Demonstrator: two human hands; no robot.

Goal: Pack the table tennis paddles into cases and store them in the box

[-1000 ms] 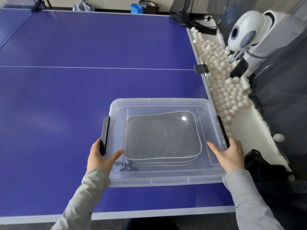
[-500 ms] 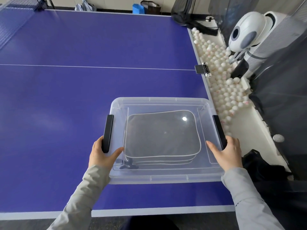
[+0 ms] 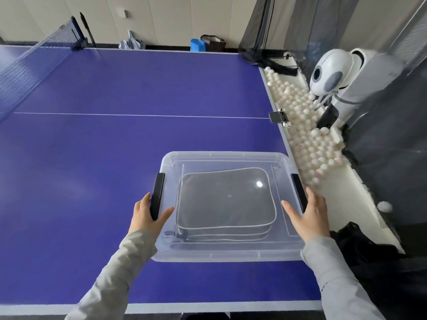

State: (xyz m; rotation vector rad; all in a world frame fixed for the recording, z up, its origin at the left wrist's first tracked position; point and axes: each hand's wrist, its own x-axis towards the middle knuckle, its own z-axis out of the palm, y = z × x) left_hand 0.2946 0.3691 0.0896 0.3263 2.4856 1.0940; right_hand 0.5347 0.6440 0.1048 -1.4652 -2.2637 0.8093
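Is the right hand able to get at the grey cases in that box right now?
Probably not: the clear lid lies over the cases, and the right hand rests on it by the black latch.

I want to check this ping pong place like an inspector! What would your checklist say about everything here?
Surface: blue table, white line across it, net at the far left.
Job's things: clear box with its lid on, black latches on both sides; grey cases stacked inside.
Clutter: many white balls in the tray along the table's right edge; small black clip on that edge.
Grips: left hand open, on the left latch; right hand open, beside the right latch.
Cables: nothing seen.
Surroundings: white ball machine, dark netting, black bag, blue item by the wall.
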